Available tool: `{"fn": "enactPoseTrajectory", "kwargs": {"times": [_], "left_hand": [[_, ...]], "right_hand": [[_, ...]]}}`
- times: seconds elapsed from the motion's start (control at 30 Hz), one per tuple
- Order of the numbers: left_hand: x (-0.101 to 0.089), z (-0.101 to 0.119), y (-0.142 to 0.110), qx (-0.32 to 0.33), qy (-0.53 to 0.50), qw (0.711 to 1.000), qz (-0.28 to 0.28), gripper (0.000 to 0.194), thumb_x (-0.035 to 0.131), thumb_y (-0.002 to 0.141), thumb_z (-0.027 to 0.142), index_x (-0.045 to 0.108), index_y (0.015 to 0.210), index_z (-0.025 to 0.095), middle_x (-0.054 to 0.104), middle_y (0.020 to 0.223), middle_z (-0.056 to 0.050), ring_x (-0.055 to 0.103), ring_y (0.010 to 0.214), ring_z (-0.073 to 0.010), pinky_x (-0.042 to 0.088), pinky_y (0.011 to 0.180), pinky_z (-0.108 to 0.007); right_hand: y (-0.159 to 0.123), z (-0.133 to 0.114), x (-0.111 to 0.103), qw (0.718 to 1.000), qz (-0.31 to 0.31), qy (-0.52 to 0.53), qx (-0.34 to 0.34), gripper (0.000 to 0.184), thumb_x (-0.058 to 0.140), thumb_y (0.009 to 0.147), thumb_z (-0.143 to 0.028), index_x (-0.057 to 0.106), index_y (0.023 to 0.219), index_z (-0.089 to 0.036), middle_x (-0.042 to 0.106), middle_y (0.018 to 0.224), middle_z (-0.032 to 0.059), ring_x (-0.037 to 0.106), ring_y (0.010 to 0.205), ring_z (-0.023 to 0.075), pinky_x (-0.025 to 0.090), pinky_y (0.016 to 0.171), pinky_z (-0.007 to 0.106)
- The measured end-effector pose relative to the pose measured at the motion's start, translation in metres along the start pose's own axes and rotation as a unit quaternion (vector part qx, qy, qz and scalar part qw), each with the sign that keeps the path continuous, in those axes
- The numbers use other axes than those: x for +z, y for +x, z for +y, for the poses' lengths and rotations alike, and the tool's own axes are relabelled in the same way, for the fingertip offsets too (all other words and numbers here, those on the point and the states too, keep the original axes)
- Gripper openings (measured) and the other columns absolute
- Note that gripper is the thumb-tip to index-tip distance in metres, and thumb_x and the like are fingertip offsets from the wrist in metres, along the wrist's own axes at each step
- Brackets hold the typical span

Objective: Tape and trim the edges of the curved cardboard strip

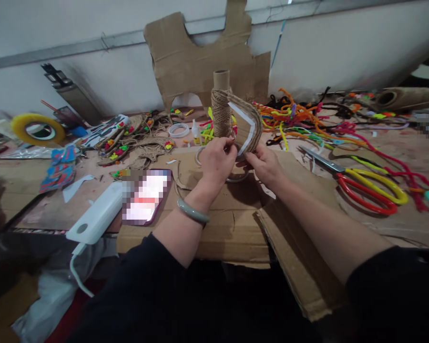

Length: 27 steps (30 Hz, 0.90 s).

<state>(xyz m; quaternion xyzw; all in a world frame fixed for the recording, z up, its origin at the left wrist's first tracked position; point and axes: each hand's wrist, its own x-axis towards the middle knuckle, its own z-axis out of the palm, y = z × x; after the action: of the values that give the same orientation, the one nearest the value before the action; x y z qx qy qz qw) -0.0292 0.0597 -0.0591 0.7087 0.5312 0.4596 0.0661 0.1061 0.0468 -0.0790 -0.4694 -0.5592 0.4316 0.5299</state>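
Observation:
My right hand point(268, 164) grips the lower end of a curved piece of jute twine rows point(256, 116), its thumb and fingers closed on it. A white strip point(249, 129) lines the inner side of the curve. Close against the piece's lower left side, my left hand point(218, 159) has its fingers pinched together; what lies between the fingertips is hidden. Just behind the hands a spool of jute twine point(221, 114) stands upright on a cardboard tube. Beneath them lies a cardboard sheet point(214, 228), with a white ring partly hidden by my hands.
Scissors point(364, 188) with red and yellow handles lie at right, before tangled coloured cords point(307, 114). At left are a phone point(148, 196), a white power bank point(98, 212), a yellow tape roll point(37, 129) and twine pieces. A small glue bottle point(196, 132) stands behind. Another person's hand shows far left.

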Motion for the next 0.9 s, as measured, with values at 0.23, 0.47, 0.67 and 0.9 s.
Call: {"fn": "enactPoseTrajectory", "kwargs": {"times": [0.23,0.47,0.67,0.9], "left_hand": [[0.008,-0.002,-0.002,0.061,-0.052,0.997,-0.008,0.003,0.062,0.075,0.017,0.060,0.077,0.019,0.068,0.091,-0.006,0.062,0.093,-0.0191,0.046,0.086,-0.033],[0.007,-0.004,0.000,0.027,-0.066,0.997,-0.037,0.006,0.061,0.074,0.013,0.060,0.074,0.019,0.066,0.082,-0.004,0.061,0.081,-0.0171,0.046,0.078,-0.031],[0.003,0.001,-0.001,0.030,-0.053,0.997,-0.044,0.005,0.061,0.073,0.013,0.062,0.073,0.018,0.067,0.082,-0.005,0.061,0.081,-0.0174,0.046,0.078,-0.032],[0.004,0.003,-0.002,0.023,-0.048,0.998,-0.042,0.007,0.060,0.073,0.012,0.065,0.073,0.017,0.069,0.088,-0.007,0.064,0.086,-0.0189,0.048,0.083,-0.034]], "right_hand": [[0.004,0.005,0.000,1.000,-0.014,0.021,0.001,0.013,0.051,0.079,-0.016,0.056,0.085,-0.026,0.064,0.069,-0.0019,0.062,0.054,0.0144,0.044,0.050,0.027],[0.008,0.006,-0.003,0.999,-0.032,0.016,-0.001,0.005,0.055,0.080,-0.026,0.059,0.080,-0.025,0.066,0.073,-0.0007,0.062,0.059,0.0132,0.045,0.052,0.025],[0.008,0.009,-0.006,1.000,-0.018,-0.015,-0.013,0.017,0.059,0.078,-0.036,0.060,0.068,-0.021,0.063,0.063,-0.0009,0.058,0.058,0.0124,0.042,0.052,0.023],[0.008,0.009,-0.005,1.000,-0.006,-0.009,0.003,0.016,0.061,0.077,-0.032,0.061,0.065,-0.023,0.064,0.059,-0.0003,0.061,0.055,0.0141,0.043,0.051,0.025]]}}
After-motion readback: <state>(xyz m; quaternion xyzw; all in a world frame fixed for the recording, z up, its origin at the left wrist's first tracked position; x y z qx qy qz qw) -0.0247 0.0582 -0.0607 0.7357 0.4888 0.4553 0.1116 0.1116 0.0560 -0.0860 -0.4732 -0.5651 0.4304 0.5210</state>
